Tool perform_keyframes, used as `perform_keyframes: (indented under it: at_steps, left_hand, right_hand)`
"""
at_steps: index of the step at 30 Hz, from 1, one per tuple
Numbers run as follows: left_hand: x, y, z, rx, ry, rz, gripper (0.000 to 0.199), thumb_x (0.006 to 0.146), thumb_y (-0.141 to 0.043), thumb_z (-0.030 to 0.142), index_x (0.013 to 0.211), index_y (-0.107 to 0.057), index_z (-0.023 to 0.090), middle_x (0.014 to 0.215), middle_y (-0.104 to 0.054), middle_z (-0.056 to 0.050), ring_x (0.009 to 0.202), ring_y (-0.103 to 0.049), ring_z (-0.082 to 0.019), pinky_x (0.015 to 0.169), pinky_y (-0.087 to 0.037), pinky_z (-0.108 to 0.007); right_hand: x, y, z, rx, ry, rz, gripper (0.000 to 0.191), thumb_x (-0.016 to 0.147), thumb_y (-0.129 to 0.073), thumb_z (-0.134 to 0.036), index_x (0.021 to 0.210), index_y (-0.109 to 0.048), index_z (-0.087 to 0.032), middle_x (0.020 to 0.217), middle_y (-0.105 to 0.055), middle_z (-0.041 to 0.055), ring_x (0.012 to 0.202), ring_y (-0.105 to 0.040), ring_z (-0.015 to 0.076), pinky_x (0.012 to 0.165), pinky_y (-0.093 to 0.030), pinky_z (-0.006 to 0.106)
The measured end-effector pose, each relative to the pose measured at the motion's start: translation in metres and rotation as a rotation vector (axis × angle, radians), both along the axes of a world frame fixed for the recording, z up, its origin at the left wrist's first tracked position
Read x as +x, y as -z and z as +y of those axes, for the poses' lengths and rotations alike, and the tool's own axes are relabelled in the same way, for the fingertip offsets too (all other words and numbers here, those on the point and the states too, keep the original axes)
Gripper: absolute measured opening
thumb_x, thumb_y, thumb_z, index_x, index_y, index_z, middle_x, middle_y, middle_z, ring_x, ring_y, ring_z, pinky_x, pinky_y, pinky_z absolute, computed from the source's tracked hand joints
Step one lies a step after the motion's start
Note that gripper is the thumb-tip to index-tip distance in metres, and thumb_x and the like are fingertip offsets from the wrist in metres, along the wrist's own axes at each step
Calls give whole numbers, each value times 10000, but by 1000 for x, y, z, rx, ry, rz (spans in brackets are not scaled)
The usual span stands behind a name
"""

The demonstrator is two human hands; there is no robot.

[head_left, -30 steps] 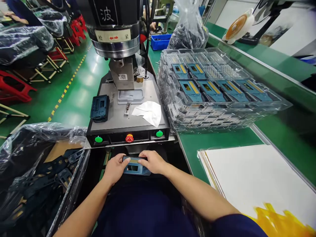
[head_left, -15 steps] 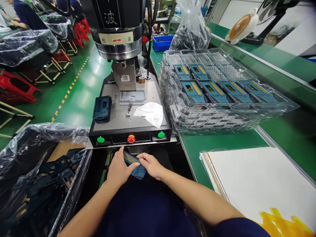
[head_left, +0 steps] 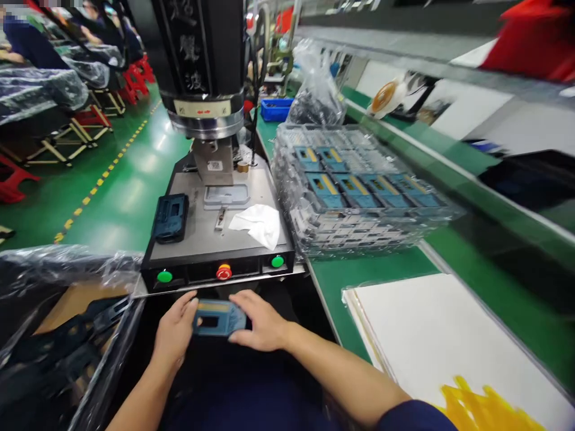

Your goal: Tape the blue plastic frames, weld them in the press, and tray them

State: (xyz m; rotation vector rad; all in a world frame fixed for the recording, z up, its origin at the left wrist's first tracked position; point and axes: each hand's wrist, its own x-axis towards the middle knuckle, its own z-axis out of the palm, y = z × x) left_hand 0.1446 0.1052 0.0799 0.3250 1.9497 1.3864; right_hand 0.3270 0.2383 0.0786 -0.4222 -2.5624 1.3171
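A blue-grey plastic housing (head_left: 220,318) with a rectangular window and a yellowish strip lies sideways between my hands, in front of the press. My left hand (head_left: 176,329) pinches its left end. Around its rounded right end, the fingers and thumb of my right hand (head_left: 259,322) are closed. Beyond them stands the press (head_left: 212,120), its metal block above a pale grey fixture (head_left: 227,196). A dark blue plastic part (head_left: 171,218) sits at the left of the press bed, and a crumpled white cloth (head_left: 258,224) at the right.
Stacked clear trays (head_left: 359,230) with similar housings stand right of the press. White sheets (head_left: 431,323) with yellow strips (head_left: 480,404) lie nearer. A plastic-lined box (head_left: 121,353) of dark parts is at left. Green buttons flank a red emergency stop (head_left: 223,272) on the press front.
The housing has turned from slanted to nearly level, its window now facing me. My left hand has shifted left to its end; my right hand grips the other end. The camera view has tilted up.
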Motion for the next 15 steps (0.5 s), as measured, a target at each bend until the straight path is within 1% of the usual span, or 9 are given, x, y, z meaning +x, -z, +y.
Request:
perform_keyframes:
  at_steps: [1,2,5,6,8,10,12,13,15]
  left_hand:
    - [-2,1,-2,48,-35,-71,607,710,-682,512,1199,-594,162,842,-684,-30,643,-608,-130,610,-512,-242]
    - [-5,3,-4,85,-76,-142,617,673,-718,517,1174,-610,172,832,-685,-18,632,-599,-118,600,-505,-220]
    - [-11,4,-6,102,-105,-338,669,585,-797,497,1167,-623,216,886,-707,-17,739,-640,-148,635,-527,-206]
    - [-12,4,-6,99,-95,-383,683,576,-806,492,1179,-618,234,925,-711,-20,789,-651,-166,650,-539,-215]
    - [-14,2,-5,109,-60,-436,669,603,-784,514,1197,-607,264,1029,-704,-22,882,-654,-189,675,-557,-227]
    - [-15,0,-4,127,-44,-429,626,645,-731,571,1184,-610,278,1114,-683,-15,925,-644,-183,682,-564,-218]
    - [-18,0,-3,133,-49,-403,631,638,-708,619,1156,-617,270,1137,-674,-17,915,-642,-177,666,-569,-211]
    - [-19,1,-3,130,-63,-392,661,602,-724,632,1140,-620,262,1125,-678,-20,891,-644,-174,648,-569,-208]
    - [-23,4,-3,120,-109,-393,745,483,-786,633,1098,-626,245,1066,-693,-26,826,-649,-172,605,-565,-205]
  right_hand:
    - [2,-4,0,99,-46,1,851,684,-730,-497,1398,-391,-183,1347,-466,138,1220,-466,255,1022,-395,373]
    - [3,-8,0,193,-76,-3,890,680,-723,-526,1417,-356,-187,1371,-446,140,1231,-456,261,1021,-395,380]
    - [4,-18,2,430,-92,-4,838,717,-653,-576,1406,-358,-201,1354,-472,124,1161,-506,260,959,-437,382]
    - [5,-22,3,488,-93,4,809,731,-624,-588,1394,-370,-200,1335,-490,121,1125,-527,255,933,-451,375]
    - [7,-36,8,577,-102,45,765,757,-566,-606,1369,-392,-182,1286,-528,125,1067,-558,242,896,-469,360]
    - [12,-57,18,650,-87,114,740,775,-527,-610,1350,-405,-159,1241,-555,136,1043,-572,238,880,-479,353]
    - [20,-85,34,723,5,210,738,779,-523,-609,1345,-410,-149,1217,-567,147,1055,-572,247,879,-487,360]
    - [24,-100,45,758,83,258,736,778,-535,-600,1348,-410,-152,1218,-567,149,1068,-568,252,885,-489,367]
    - [34,-130,75,817,276,325,719,780,-574,-564,1357,-411,-169,1249,-549,150,1120,-546,261,936,-473,385]
